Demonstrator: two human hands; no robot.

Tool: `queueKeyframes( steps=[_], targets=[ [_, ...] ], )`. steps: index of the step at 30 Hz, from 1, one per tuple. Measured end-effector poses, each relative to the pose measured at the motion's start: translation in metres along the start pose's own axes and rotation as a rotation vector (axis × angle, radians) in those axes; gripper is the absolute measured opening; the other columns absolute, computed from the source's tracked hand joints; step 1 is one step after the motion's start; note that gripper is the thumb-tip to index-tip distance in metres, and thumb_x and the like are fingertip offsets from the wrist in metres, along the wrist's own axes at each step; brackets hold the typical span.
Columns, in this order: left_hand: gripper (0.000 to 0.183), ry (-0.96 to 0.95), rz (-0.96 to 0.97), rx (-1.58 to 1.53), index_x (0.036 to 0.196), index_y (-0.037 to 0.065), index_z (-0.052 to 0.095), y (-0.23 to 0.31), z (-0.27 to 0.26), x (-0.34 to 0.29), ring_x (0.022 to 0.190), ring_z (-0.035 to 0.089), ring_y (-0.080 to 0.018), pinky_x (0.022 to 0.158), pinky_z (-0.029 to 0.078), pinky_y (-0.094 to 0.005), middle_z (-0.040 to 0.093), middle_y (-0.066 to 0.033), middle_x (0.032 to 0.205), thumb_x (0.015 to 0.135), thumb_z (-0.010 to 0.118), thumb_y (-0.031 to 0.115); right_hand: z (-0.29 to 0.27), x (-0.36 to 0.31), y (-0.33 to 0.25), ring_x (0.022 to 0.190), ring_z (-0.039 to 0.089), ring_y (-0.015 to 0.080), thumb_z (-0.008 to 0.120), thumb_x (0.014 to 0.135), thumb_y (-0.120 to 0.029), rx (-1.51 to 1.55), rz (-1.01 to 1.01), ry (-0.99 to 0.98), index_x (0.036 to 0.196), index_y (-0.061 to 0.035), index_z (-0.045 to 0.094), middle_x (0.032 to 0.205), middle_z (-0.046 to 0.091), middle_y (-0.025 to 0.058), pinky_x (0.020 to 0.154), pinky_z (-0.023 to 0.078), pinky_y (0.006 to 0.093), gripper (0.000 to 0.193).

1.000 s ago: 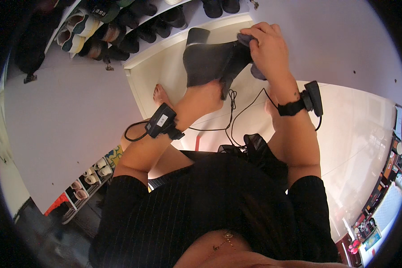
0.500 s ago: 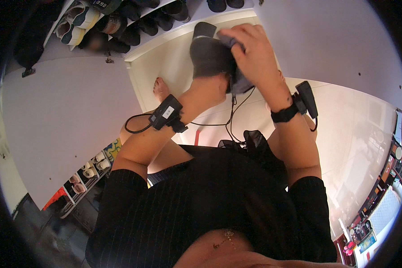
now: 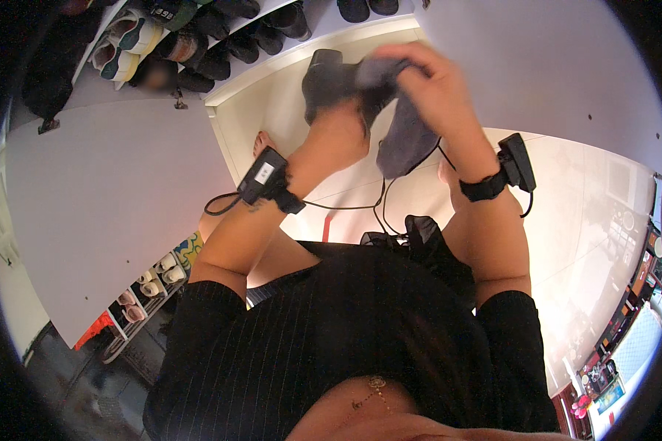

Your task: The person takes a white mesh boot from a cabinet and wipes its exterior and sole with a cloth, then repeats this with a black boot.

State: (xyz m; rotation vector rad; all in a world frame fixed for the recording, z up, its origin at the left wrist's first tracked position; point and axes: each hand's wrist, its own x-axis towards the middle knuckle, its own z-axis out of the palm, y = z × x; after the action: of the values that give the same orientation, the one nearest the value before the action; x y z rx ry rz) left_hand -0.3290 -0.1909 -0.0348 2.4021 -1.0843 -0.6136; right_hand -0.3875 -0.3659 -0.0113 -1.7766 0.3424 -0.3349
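Glossy, pale floor [image 3: 574, 213] is shining beneath the hands. Nearest, a black pinstriped garment [image 3: 331, 316] is spreading below the arms. Up the left forearm [image 3: 235, 235], a boxy black device [image 3: 251, 188] is sitting, bearing a white label [image 3: 264, 173], its print too small to read. Farther on, the left hand [image 3: 338, 128] is reaching into a smooth black shoe [image 3: 322, 87], raised above the floor; its fingers are hiding, leaving that grip's opening impossible to judge. Rightward, the blurred right hand [image 3: 438, 84] is pinching a soft grey cloth [image 3: 407, 143] in a nearly closed grip, one end overlapping the shoe, the rest hanging. Farthest, dark shoes [image 3: 290, 22] are lining a white cabinet [image 3: 327, 29].
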Motion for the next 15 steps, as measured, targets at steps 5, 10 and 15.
queueKeyframes(
  steps=[5, 10, 15],
  targets=[
    [0.044, 0.270, 0.248, -0.380, 0.125, 0.001, 0.057, -0.022, 0.007, 0.015, 0.094, 0.061, -0.0331, 0.093, 0.046, -0.0381, 0.062, -0.0200, 0.116, 0.083, 0.058, 0.015, -0.012, 0.018, 0.025, 0.103, 0.059, 0.0360, 0.057, 0.079, -0.004, -0.633, -0.214, 0.518, 0.109, -0.0045, 0.069, 0.112, 0.064, 0.0165, 0.094, 0.047, 0.0407, 0.032],
    [0.043, -0.117, -0.121, -0.576, 0.124, 0.001, 0.058, -0.002, -0.018, 0.012, 0.100, 0.059, -0.0203, 0.090, 0.046, -0.0306, 0.063, -0.0134, 0.110, 0.083, 0.061, 0.013, 0.026, 0.005, 0.025, 0.106, 0.057, 0.0361, 0.057, 0.079, -0.005, -0.461, -0.259, 0.217, 0.110, -0.0057, 0.069, 0.113, 0.062, 0.0147, 0.095, 0.046, 0.0412, 0.033],
    [0.038, -0.097, -0.077, -0.896, 0.121, -0.001, 0.060, -0.027, -0.010, 0.004, 0.101, 0.061, -0.0204, 0.089, 0.047, -0.0320, 0.066, -0.0089, 0.111, 0.085, 0.056, 0.011, 0.034, -0.010, -0.003, 0.100, 0.062, 0.0264, 0.055, 0.080, -0.004, 0.102, -0.167, -0.209, 0.114, -0.0098, 0.070, 0.105, 0.065, 0.0115, 0.091, 0.048, 0.0305, 0.037]
  ],
)
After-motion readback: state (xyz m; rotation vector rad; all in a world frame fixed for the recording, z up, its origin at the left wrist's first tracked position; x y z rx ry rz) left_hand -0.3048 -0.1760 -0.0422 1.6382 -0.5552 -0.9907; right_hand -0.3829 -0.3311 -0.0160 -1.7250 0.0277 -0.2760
